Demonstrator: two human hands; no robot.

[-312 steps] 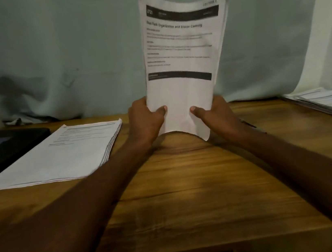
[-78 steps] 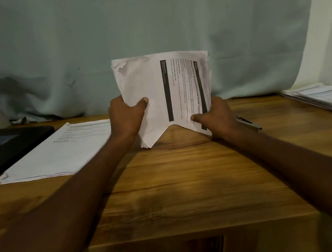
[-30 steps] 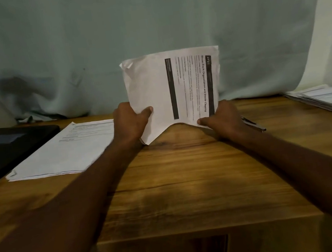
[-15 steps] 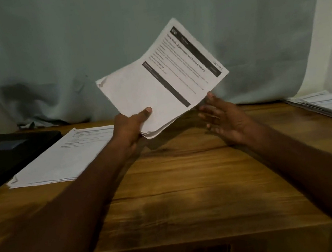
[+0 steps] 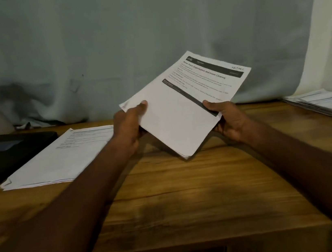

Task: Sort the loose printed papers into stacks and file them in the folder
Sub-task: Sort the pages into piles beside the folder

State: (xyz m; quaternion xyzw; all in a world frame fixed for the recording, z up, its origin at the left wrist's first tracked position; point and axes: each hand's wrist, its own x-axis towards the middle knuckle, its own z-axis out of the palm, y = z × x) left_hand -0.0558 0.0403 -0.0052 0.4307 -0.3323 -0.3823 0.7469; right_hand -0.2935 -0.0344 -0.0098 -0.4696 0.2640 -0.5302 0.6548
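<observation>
Both hands hold a squared stack of printed papers [image 5: 182, 110] above the middle of the wooden table [image 5: 171, 200], tilted with its printed face up and one corner pointing down toward me. My left hand [image 5: 130, 126] grips its left corner, thumb on top. My right hand [image 5: 227, 118] grips the right edge, thumb on the dark printed bar. A second stack of papers [image 5: 59, 160] lies flat on the table to the left. The black folder [image 5: 4, 152] lies shut at the far left.
More printed papers [image 5: 328, 105] are piled at the table's right edge. A pale curtain [image 5: 147, 32] hangs close behind the table. The table's front edge runs just below my forearms.
The held stack went from standing on edge on the table to lifted and tilted flat. My right hand let go half a second ago and now grips the right edge again.
</observation>
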